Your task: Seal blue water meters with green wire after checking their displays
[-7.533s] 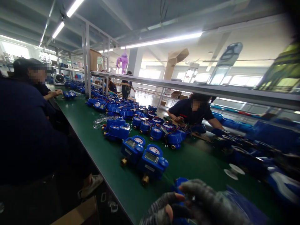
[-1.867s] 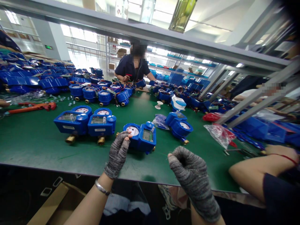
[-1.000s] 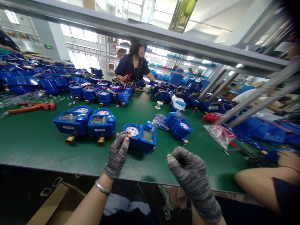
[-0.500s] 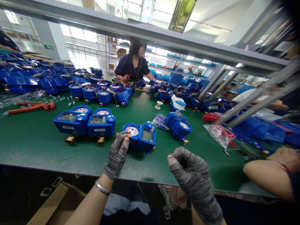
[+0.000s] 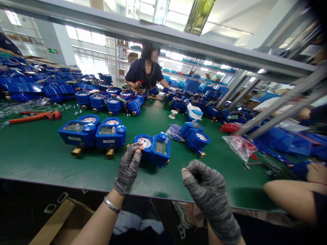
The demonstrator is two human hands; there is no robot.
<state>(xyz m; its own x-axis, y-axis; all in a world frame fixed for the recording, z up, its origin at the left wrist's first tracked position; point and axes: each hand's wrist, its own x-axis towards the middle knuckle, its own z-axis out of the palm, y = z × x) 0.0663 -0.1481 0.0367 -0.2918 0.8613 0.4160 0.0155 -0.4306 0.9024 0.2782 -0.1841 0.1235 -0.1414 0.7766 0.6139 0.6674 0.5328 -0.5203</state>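
Observation:
My left hand [image 5: 128, 166], in a grey fingerless knit glove, has its fingers closed at the near left side of a blue water meter [image 5: 153, 149]. This meter lies tilted on the green bench, its round white dial and grey display window facing up. To its right, and apart from it, my gloved right hand [image 5: 205, 182] is curled with thumb and finger pinched together above the bench's front edge. Whatever is in that pinch is too small to make out. Two more meters stand to the left, a near one [image 5: 76, 132] and its neighbour [image 5: 110, 134], brass fittings toward me.
Another blue meter [image 5: 196, 137] lies right of centre by a small plastic bag [image 5: 175, 132] and a white spool [image 5: 173, 114]. Orange pliers [image 5: 35, 116] rest at left. A co-worker's forearm [image 5: 288, 195] reaches in at right. Rows of meters line the back; a metal shelf beam [image 5: 153, 32] crosses overhead.
My right hand has shifted very slightly left. The co-worker's arm at the right edge has moved a little. My left hand and the meter have stayed put.

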